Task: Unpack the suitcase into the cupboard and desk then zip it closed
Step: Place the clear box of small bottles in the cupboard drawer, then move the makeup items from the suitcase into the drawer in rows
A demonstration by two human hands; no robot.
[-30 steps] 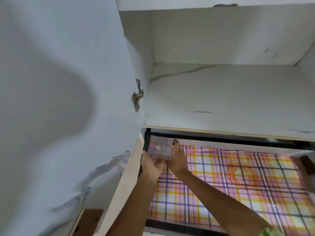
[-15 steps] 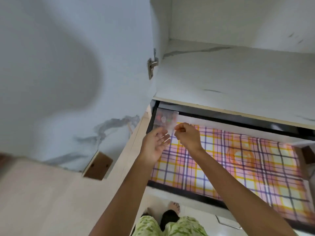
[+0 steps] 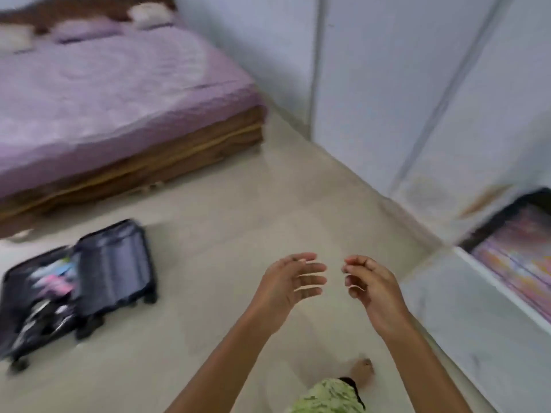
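A dark suitcase point(image 3: 74, 281) lies open on the floor at the lower left, with several blurred items in its left half. My left hand point(image 3: 290, 281) and my right hand point(image 3: 369, 283) hover side by side in mid-air above the floor. Both are empty, with relaxed fingers. They are well to the right of the suitcase. The white cupboard point(image 3: 417, 84) stands on the right. Its open drawer point(image 3: 512, 257), lined with checked paper, shows at the right edge. The view is blurred by motion.
A bed with a purple sheet point(image 3: 104, 93) fills the upper left. Pale floor point(image 3: 226, 210) stretches between bed, suitcase and cupboard. My foot point(image 3: 362, 368) and a green trouser leg point(image 3: 328, 397) show at the bottom.
My hands let go of the small clear box in the drawer and drew back empty. My view swung left from the cupboard to the room, bringing the suitcase and bed into sight.
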